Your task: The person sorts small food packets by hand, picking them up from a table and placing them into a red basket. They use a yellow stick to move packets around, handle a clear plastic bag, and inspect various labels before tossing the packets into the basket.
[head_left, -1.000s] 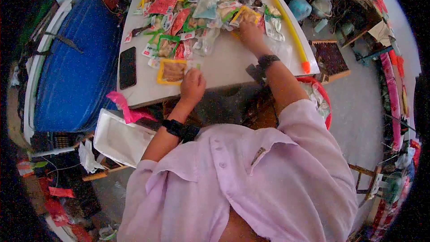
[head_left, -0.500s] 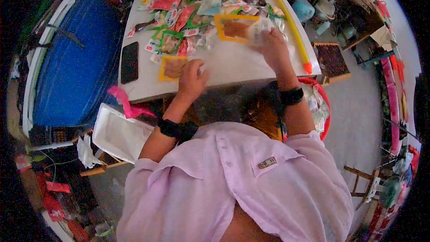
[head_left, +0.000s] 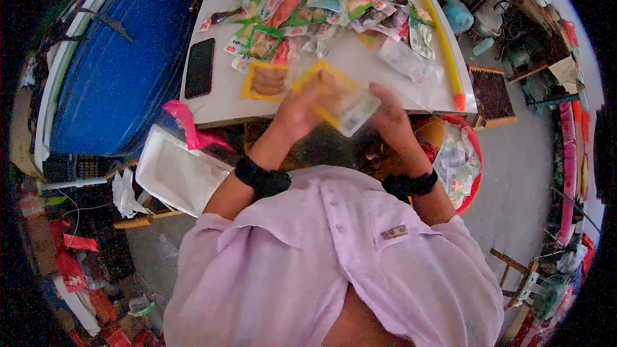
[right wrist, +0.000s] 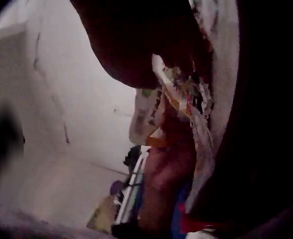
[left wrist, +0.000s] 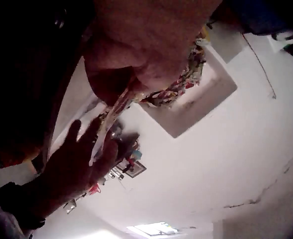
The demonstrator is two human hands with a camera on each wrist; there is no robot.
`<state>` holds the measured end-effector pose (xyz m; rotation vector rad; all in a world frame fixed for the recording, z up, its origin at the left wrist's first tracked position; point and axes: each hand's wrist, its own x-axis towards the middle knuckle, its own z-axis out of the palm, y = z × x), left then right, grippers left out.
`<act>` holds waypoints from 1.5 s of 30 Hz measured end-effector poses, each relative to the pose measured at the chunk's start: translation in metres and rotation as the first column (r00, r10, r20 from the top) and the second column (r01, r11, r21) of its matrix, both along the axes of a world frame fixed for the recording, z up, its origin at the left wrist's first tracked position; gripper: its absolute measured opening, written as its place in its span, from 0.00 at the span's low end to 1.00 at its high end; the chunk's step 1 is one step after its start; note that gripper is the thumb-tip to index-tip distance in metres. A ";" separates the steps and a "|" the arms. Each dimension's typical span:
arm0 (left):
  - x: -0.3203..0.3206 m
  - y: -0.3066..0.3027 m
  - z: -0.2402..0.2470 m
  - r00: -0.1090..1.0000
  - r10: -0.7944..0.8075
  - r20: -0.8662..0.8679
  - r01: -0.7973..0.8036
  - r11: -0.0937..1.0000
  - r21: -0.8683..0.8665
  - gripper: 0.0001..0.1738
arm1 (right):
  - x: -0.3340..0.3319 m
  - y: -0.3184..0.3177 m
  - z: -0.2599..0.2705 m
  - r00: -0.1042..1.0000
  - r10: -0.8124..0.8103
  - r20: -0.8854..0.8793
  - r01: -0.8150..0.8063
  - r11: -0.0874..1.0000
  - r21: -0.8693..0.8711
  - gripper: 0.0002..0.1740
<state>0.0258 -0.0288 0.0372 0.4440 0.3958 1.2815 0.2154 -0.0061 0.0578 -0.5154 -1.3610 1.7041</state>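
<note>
A flat food packet with a yellow border, a brown filling and a whitish end hangs over the table's front edge, slightly blurred. My left hand grips its left side. My right hand is close by the whitish end, fingers stretched out and spread. In the left wrist view the packet's edge overlaps the right hand. The right wrist view shows the packet above the left hand. Another yellow-bordered packet lies flat on the table, just beyond the left hand.
Many mixed food packets are heaped at the table's far side. A black phone lies at left, a clear wrapper and yellow tube at right. Below the table are a white tray and red-rimmed basket.
My right hand picked a yellow-bordered packet from the pile and brought it toward me and leftward. My left hand has left the flat packet and now grips the brought one.
</note>
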 end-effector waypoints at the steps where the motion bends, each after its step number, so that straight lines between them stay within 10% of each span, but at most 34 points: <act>1: 0.002 0.001 -0.001 0.999 0.050 0.015 -0.050 0.998 0.041 0.19 | 0.006 0.002 -0.003 0.998 -0.012 -0.068 -0.002 0.978 -0.211 0.23; 3: 0.007 0.003 0.003 0.991 0.133 -0.001 -0.132 0.990 0.053 0.19 | 0.005 0.002 0.007 0.948 -0.100 -0.302 -0.134 0.736 -0.664 0.21; 6: 0.013 0.006 -0.006 0.980 0.155 -0.122 -0.150 0.987 0.053 0.19 | -0.006 0.000 -0.003 0.923 0.003 -0.385 -0.234 0.798 -0.555 0.17; 10: 0.018 -0.001 0.004 0.848 0.144 -0.509 -0.165 0.986 0.004 0.16 | -0.004 0.014 -0.033 0.997 -0.074 -0.023 0.060 0.923 -0.381 0.14; 12: 0.007 -0.004 0.006 0.351 0.209 -0.913 -0.125 0.977 0.175 0.16 | 0.005 0.022 -0.038 0.955 -0.202 0.215 0.211 0.977 -0.017 0.14; 15: -0.003 -0.011 -0.002 -0.301 0.393 -0.869 -0.087 0.896 0.435 0.18 | 0.015 0.027 -0.044 0.826 -0.408 0.388 0.265 0.890 0.371 0.14; 19: -0.004 -0.010 -0.003 -0.579 0.376 -0.724 0.010 0.891 0.455 0.18 | 0.017 0.029 -0.050 0.888 -0.363 0.282 0.315 0.927 0.202 0.15; 23: -0.003 -0.011 -0.009 -0.555 0.341 -0.759 0.009 0.915 0.404 0.13 | 0.013 0.027 -0.061 0.881 -0.417 0.222 0.317 0.871 0.375 0.14; 27: -0.013 -0.004 -0.026 -0.433 0.338 -0.836 -0.048 0.917 0.395 0.09 | 0.002 0.016 -0.026 0.958 -0.281 -0.065 0.204 0.820 -0.535 0.13; 30: -0.011 -0.005 -0.022 -0.387 0.317 -0.866 -0.110 0.916 0.385 0.08 | -0.001 0.012 -0.008 0.926 -0.182 0.330 0.283 0.914 -0.290 0.12; 32: -0.009 -0.006 -0.021 -0.378 0.322 -0.868 -0.126 0.911 0.393 0.07 | 0.001 0.016 -0.034 0.931 -0.218 0.292 0.204 0.976 0.079 0.12; 34: -0.008 -0.006 -0.020 -0.382 0.352 -0.855 -0.123 0.897 0.424 0.06 | -0.002 0.014 -0.030 0.945 -0.214 0.248 0.203 0.977 0.068 0.13; 36: -0.009 -0.006 -0.025 -0.329 0.422 -0.845 -0.156 0.858 0.490 0.06 | -0.006 0.008 -0.017 0.960 -0.196 0.197 0.253 0.911 -0.327 0.14; 45: -0.013 -0.008 -0.028 -0.291 0.471 -0.833 -0.188 0.825 0.532 0.05 | -0.005 0.014 -0.017 0.915 -0.187 0.358 0.270 0.942 -0.199 0.15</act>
